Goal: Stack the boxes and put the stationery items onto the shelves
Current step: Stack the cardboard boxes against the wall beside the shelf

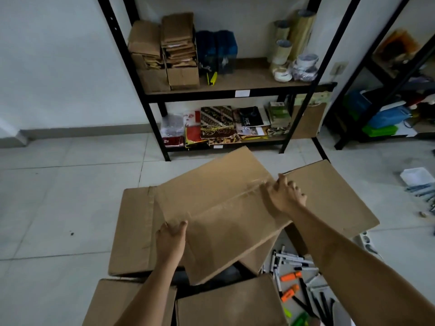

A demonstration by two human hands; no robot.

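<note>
A taped brown cardboard box [221,208] is held tilted above the other boxes. My left hand [170,238] grips its near left edge and my right hand [286,196] grips its far right edge. Beneath it sit a box [131,231] at the left and a box [329,196] at the right. Two more boxes lie nearest me, one [228,304] in the middle and one [103,304] at the left. Markers and highlighters [296,276] lie scattered on the floor at the lower right. The black shelf unit [235,94] stands ahead.
The shelf holds cardboard packs [179,50], tape rolls [294,64] and patterned paper [219,123]. A second rack [397,90] stands at the right. A white tray [416,176] and loose pens [423,191] lie on the tiled floor at the right edge.
</note>
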